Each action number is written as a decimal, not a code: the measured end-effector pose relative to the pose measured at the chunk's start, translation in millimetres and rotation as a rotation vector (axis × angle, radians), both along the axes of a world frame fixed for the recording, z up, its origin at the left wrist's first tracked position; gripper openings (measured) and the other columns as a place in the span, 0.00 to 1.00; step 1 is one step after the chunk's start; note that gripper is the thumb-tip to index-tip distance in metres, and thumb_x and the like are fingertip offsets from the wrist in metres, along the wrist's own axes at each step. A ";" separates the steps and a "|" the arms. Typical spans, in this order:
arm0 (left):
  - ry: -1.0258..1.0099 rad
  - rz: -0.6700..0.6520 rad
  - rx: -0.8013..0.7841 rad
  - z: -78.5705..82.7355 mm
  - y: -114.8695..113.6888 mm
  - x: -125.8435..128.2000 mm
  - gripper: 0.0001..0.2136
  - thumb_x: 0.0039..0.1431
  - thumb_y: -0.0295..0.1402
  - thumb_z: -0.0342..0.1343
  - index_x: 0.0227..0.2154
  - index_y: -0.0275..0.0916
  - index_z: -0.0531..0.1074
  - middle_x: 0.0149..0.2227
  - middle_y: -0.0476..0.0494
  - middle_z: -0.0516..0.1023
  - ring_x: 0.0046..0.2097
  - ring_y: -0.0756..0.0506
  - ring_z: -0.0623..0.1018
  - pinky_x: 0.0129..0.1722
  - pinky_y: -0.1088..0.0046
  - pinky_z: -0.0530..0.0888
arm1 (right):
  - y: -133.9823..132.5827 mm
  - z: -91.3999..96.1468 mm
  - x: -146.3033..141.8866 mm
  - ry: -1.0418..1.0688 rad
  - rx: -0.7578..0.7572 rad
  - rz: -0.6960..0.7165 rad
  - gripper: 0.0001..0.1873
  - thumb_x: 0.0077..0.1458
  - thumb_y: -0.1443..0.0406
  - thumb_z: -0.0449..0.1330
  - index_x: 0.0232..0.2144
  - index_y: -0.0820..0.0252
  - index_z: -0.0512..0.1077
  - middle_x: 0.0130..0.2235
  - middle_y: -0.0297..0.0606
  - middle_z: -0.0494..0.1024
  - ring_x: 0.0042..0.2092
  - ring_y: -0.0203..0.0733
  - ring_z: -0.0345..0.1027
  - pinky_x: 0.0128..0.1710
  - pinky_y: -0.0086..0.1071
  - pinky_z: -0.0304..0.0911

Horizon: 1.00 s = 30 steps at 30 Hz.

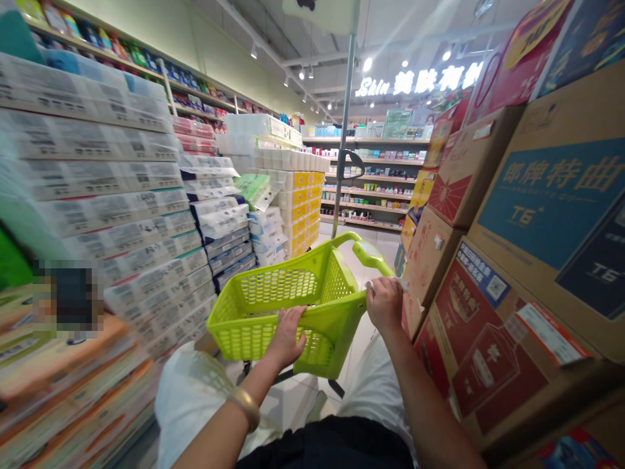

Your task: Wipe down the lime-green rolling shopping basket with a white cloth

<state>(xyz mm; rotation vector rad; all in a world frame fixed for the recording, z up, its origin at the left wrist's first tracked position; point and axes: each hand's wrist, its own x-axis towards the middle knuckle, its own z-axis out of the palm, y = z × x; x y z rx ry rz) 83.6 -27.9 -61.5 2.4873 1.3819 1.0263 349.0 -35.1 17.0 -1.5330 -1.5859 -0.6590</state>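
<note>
A lime-green plastic shopping cart (344, 326) stands right in front of my legs, turned sideways with its basket to the left. The perforated basket appears to have nothing in it. My left hand (287, 335) grips the near rim of the basket, fingers over the edge. At the handle end, my right hand (385, 305) is closed around the cart's frame, close to the push handle (374, 254). A small whitish scrap shows by the right-hand fingers; I cannot make out what it is.
Stacked tissue packs (122, 176) rise on the left, with yellow-and-white packs (305, 202) beyond. Cardboard cartons (551, 182) crowd the right side. A metal pole (347, 104) stands behind the cart. Shelves of small goods (375, 176) line the back.
</note>
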 end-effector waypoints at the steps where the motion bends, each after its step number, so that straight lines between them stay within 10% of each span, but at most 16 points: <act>1: -0.008 0.010 0.006 0.4 0.5 -2.5 0.26 0.49 0.26 0.48 0.55 0.38 0.61 0.53 0.37 0.71 0.57 0.39 0.68 0.63 0.44 0.53 | -2.5 -0.1 -3.7 0.008 0.003 0.009 0.13 0.60 0.66 0.52 0.25 0.58 0.72 0.31 0.40 0.72 0.39 0.46 0.57 0.46 0.38 0.52; 30: -0.061 0.080 0.055 -0.4 -28.1 -27.9 0.23 0.50 0.26 0.48 0.52 0.41 0.64 0.50 0.41 0.73 0.54 0.40 0.70 0.63 0.46 0.54 | -34.6 2.7 -32.1 0.021 -0.049 0.074 0.10 0.60 0.66 0.52 0.30 0.57 0.73 0.34 0.39 0.74 0.42 0.46 0.60 0.48 0.39 0.48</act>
